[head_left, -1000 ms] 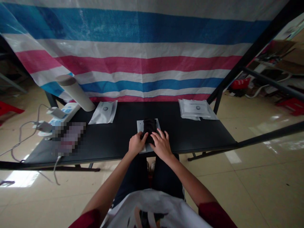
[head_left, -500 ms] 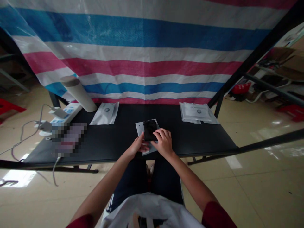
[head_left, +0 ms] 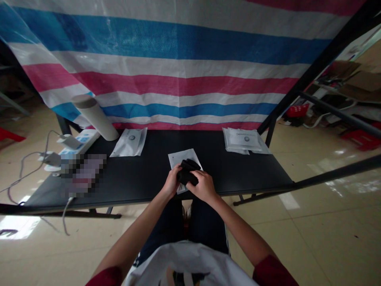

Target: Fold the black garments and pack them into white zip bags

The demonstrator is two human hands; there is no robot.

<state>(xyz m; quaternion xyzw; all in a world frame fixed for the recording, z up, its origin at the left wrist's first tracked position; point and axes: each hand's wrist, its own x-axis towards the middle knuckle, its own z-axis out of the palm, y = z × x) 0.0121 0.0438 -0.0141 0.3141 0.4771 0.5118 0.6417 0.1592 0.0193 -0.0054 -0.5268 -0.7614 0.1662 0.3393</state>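
Between my two hands is a folded black bundle [head_left: 187, 174] that looks like soft fabric. My left hand [head_left: 172, 180] grips its left side, and the fingers of my right hand [head_left: 204, 184] close on its right side. It is held over a flat whitish packet [head_left: 181, 156], which lies on the black table near the front edge. Part of the packet is hidden by the bundle and my hands. What exactly the black bundle is, I cannot make out.
White printed packets [head_left: 246, 140] are stacked at the right, another packet [head_left: 129, 142] at the left. A bottle [head_left: 97, 119], a power strip [head_left: 85, 139] with plugs and cables, and a blurred phone [head_left: 89, 171] occupy the left end. A striped sheet [head_left: 178, 83] hangs behind the table [head_left: 149, 174].
The black bundle lay flat on the whitish packet; now both hands hold it, raised, tilted and folded thicker. More of the packet's far part shows. The view has shifted slightly.
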